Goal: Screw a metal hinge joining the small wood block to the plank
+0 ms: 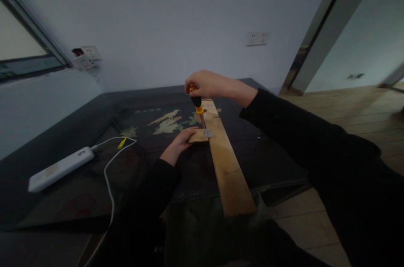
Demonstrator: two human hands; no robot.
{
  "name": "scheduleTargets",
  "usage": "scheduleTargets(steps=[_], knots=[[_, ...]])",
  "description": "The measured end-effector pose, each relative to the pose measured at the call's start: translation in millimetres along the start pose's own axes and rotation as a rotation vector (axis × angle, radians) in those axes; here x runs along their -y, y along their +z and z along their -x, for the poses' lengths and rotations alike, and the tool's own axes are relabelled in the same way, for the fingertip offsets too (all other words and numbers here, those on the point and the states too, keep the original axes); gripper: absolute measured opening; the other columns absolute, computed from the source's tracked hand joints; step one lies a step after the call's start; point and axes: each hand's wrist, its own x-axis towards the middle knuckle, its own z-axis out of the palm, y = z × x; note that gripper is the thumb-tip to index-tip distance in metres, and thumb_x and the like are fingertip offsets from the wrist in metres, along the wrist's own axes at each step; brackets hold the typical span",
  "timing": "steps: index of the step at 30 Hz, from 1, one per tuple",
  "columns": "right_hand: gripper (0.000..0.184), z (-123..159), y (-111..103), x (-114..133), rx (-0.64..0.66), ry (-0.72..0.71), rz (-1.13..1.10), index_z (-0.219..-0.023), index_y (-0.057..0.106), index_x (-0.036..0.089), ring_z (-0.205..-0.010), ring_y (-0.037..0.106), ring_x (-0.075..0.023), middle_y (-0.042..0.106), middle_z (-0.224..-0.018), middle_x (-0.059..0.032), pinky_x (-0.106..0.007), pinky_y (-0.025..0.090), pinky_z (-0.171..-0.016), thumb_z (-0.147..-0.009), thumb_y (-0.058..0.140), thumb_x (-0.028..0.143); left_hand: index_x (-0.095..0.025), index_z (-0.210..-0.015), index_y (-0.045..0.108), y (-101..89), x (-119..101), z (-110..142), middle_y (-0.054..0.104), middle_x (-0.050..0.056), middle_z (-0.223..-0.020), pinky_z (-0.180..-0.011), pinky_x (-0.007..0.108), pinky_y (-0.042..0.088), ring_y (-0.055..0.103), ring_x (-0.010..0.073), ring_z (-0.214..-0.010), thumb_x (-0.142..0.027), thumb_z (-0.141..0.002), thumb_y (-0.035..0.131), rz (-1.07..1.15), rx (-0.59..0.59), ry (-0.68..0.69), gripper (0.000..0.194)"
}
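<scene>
My right hand (pixel 202 83) is closed around the black and yellow handle of a screwdriver (pixel 197 102). Its shaft points down to a small metal hinge (pixel 207 133). The hinge lies across the joint between a long wooden board (pixel 229 166) and a short piece of wood (pixel 198 136). My left hand (pixel 182 140) grips the short piece from its left side, with the fingers along the far edge. The long board runs from the back of the table towards me, and its near end sticks out past the table's front edge. Any screw under the tip is too small to make out.
A white power strip (pixel 61 169) lies on the left of the dark table (pixel 268 153), its white cable (pixel 109 183) looping down over the front edge. A yellow tag (pixel 121 143) hangs on the cable. Behind stands a wall with a socket plate (pixel 257 38).
</scene>
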Motion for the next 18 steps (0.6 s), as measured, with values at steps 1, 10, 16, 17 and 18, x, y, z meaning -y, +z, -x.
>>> scheduleTargets(steps=[1, 10, 16, 17, 18], knots=[[0.031, -1, 4, 1, -0.035, 0.03, 0.029, -0.114, 0.075, 0.014, -0.098, 0.062, -0.0231, 0.073, -0.107, -0.0125, -0.034, 0.041, -0.082, -0.087, 0.063, 0.024, -0.016, -0.099, 0.071, 0.5, -1, 1, 0.075, 0.006, -0.085, -0.079, 0.03, 0.058, 0.07, 0.0185, -0.08, -0.005, -0.081, 0.064, 0.003, 0.004, 0.002, 0.022], [0.043, 2, 14, 1, -0.1, 0.129, 0.11, -0.112, 0.075, 0.016, -0.102, 0.061, -0.0271, 0.072, -0.109, -0.015, -0.035, 0.04, -0.08, -0.091, 0.062, 0.051, -0.014, -0.11, 0.07, 4.5, 0, 3, 0.076, 0.008, -0.092, -0.085, 0.032, 0.058, 0.071, 0.0186, -0.084, -0.004, -0.083, 0.062, 0.015, -0.006, -0.005, 0.029], [0.035, 4, 3, -4, -0.005, -0.017, 0.015, -0.12, 0.073, 0.018, -0.101, 0.061, -0.0219, 0.071, -0.114, -0.0105, -0.033, 0.04, -0.083, -0.088, 0.066, 0.029, -0.015, -0.107, 0.07, -2.1, 4, -7, 0.076, 0.008, -0.094, -0.08, 0.031, 0.058, 0.071, 0.0184, -0.082, -0.009, -0.083, 0.067, -0.01, 0.015, 0.001, 0.025], [0.033, 4, 4, -3, -0.019, -0.013, 0.028, -0.119, 0.073, 0.018, -0.101, 0.061, -0.0219, 0.071, -0.113, -0.0108, -0.033, 0.04, -0.083, -0.089, 0.064, 0.028, -0.015, -0.106, 0.07, -3.7, 5, -9, 0.076, 0.008, -0.095, -0.08, 0.031, 0.058, 0.071, 0.0184, -0.082, -0.009, -0.083, 0.067, -0.011, 0.028, 0.001, 0.025], [0.032, 3, 6, -2, -0.035, 0.002, 0.05, -0.118, 0.074, 0.017, -0.101, 0.061, -0.0224, 0.072, -0.112, -0.0112, -0.034, 0.04, -0.083, -0.09, 0.063, 0.029, -0.015, -0.106, 0.07, -5.3, 6, -11, 0.076, 0.009, -0.095, -0.08, 0.031, 0.058, 0.071, 0.0186, -0.082, -0.009, -0.083, 0.066, -0.007, 0.039, 0.001, 0.025]])
